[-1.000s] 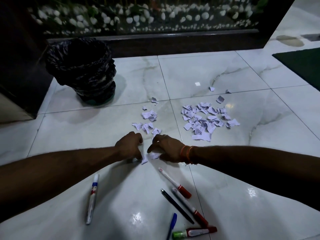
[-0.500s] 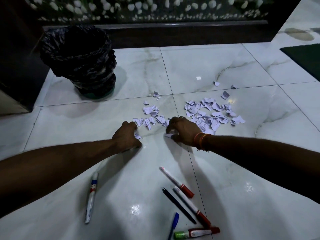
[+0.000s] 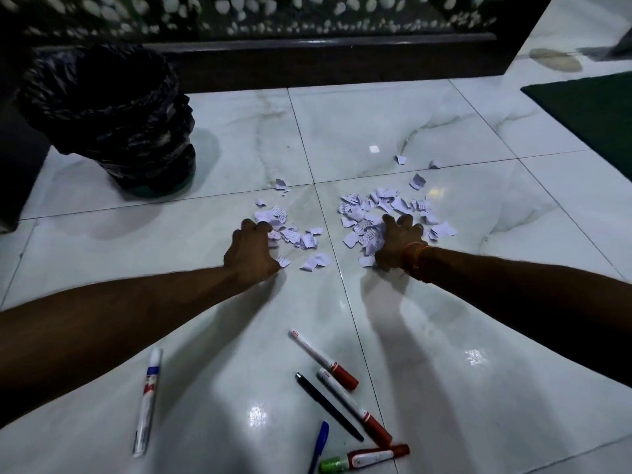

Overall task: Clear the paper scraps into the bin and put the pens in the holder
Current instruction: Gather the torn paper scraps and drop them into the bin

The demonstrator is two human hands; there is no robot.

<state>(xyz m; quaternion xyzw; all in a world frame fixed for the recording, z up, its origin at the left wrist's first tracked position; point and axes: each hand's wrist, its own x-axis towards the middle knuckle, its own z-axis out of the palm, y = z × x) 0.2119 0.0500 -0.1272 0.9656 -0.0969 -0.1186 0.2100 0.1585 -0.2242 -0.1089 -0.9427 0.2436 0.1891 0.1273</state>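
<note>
The left hand (image 3: 251, 249) is curled onto paper scraps (image 3: 297, 237), and the right hand (image 3: 400, 242) is clawed over the larger pile, its grip not to be told, apparently so handfuls can be gathered. The bin (image 3: 102, 107) is stood at ten o'clock; the pens (image 3: 330, 407) are left at six.

The glossy marble-tile floor (image 3: 444, 319) carries a bin (image 3: 113, 114) in a black liner. Right of the bin and slightly nearer, paper scraps (image 3: 376, 213) lie in two loose patches. Well nearer than the bin lie a white marker (image 3: 147, 401), two red-capped markers (image 3: 323, 359) (image 3: 355, 407), a black pen (image 3: 328, 407), a blue pen (image 3: 318, 446) and, seemingly, a green-capped marker (image 3: 364, 458). Far right of the bin is a dark green mat (image 3: 588, 111).
</note>
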